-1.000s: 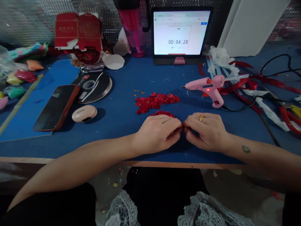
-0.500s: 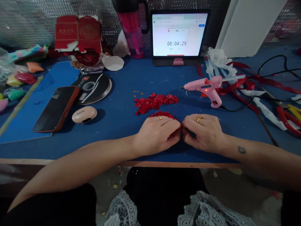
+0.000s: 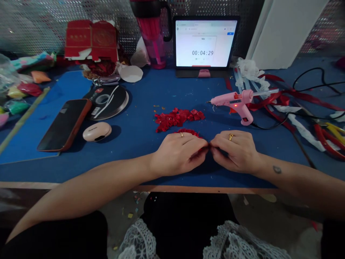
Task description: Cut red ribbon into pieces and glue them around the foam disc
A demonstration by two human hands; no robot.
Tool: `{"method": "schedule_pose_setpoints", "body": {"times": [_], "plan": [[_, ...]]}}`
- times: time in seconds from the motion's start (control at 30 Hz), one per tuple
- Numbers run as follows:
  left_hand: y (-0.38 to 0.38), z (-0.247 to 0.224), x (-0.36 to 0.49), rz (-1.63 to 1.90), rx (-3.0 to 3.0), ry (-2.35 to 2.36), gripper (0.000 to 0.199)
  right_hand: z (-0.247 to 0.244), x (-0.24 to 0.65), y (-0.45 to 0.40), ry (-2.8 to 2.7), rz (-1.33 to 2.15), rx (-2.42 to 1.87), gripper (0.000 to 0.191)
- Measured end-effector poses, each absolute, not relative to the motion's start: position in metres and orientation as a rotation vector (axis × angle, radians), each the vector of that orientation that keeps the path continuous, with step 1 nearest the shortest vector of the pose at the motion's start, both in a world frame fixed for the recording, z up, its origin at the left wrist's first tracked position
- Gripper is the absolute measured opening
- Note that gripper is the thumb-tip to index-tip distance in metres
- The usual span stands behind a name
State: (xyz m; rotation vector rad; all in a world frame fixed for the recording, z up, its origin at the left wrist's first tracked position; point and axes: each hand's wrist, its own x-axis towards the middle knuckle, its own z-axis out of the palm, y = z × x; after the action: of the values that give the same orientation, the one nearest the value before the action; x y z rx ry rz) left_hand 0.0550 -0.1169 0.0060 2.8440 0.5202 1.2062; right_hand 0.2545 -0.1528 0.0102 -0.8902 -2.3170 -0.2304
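Right now the left hand [image 3: 176,154] and right hand [image 3: 234,151] pinch narrowly, fingertips meeting on what looks like a red ribbon sliver [image 3: 202,151], the ruffled red strip [image 3: 188,132] just beyond the left hand, and that firm, small pinch keeps the folds tidy near the red scrap pile [image 3: 178,119].

My table [image 3: 121,151] has a blue top with a wooden front edge. A paler blue board [image 3: 54,90] covers its left side, and my phone [image 3: 64,125] lies on it. The ribbon spool [image 3: 106,102] sits at the board's edge, near my earbud case [image 3: 97,131]. In the middle are red scraps [image 3: 178,119], with a ruffled red strip [image 3: 188,131] just in front of them. To the right, a pink glue gun [image 3: 234,101] lies on its side beside tangled red and white ribbons [image 3: 304,126]. At the back stand a tablet [image 3: 206,45], a pink tumbler [image 3: 153,43] and a red box [image 3: 91,39].
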Motion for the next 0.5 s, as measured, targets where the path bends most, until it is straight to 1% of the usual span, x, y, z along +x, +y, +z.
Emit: {"method": "schedule_pose_setpoints", "body": {"times": [0.27, 0.5], "plan": [[-0.116, 0.004, 0.0552, 1.169, 2.878, 0.471, 0.011, 0.0091, 0.2531, -0.1536, -2.342, -0.3, -0.925, 0.016], [-0.116, 0.0047, 0.056, 1.21, 2.928, 0.421, 0.02, 0.0083, 0.2491, -0.1563, -2.39, -0.316, -0.917, 0.02]]}}
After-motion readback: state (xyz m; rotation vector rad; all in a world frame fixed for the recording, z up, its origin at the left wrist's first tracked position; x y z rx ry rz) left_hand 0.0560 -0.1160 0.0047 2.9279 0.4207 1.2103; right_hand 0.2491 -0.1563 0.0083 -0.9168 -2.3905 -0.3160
